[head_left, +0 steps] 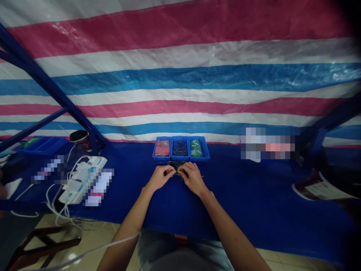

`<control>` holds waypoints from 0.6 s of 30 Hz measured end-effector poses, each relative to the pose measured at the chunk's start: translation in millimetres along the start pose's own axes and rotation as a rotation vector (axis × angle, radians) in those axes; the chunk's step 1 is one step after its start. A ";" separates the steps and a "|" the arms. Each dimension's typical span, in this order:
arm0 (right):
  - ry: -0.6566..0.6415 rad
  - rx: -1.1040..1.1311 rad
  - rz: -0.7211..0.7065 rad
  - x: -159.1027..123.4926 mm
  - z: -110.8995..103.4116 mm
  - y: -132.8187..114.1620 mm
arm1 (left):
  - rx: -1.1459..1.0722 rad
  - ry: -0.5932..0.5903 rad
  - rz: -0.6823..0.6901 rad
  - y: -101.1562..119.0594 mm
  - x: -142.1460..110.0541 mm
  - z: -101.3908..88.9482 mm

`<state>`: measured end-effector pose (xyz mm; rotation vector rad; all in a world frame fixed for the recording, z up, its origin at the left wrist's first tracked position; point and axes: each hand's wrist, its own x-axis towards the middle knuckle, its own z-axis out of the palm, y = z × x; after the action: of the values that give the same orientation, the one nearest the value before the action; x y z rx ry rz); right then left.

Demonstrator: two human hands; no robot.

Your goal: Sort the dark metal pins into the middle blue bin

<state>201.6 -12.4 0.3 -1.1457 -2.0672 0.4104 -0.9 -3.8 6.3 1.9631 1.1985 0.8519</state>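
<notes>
A loose pile of small, thin screw-like pieces [175, 164], dark and brass-coloured, lies on the blue table just in front of three joined blue bins. My left hand [162, 177] reaches the pile's near left edge, thumb and forefinger pinched together. Opposite it, my right hand [193, 177] is also closed in a pinch, its fingertips almost touching the left ones. Whatever is between the fingertips is too small to name. The left bin [162, 147] holds a red packet, the middle bin [179, 147] dark screw-like pieces, the right bin [198, 147] a green packet.
On the left are a white power strip [83, 178] with cables, a dark cup [81, 140] and another blue tray [46, 145]. A dark red and white container [321, 186] is at the right. Blue metal posts [53, 88] and a striped sheet [197, 79] stand behind the table.
</notes>
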 end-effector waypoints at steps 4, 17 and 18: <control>-0.004 -0.005 0.002 0.2 -0.1 -0.4 | 0.004 0.002 0.000 0.6 -0.1 -0.2; -0.022 -0.031 -0.001 -0.8 1.8 1.9 | -0.003 0.007 -0.002 0.6 -0.5 -0.4; -0.023 -0.033 -0.001 -0.7 1.6 1.8 | -0.001 0.008 0.001 1.2 -0.5 -0.6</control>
<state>201.8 -11.8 -2.2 -1.1644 -2.1015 0.3927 -1.0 -4.6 7.5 1.9612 1.2016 0.8618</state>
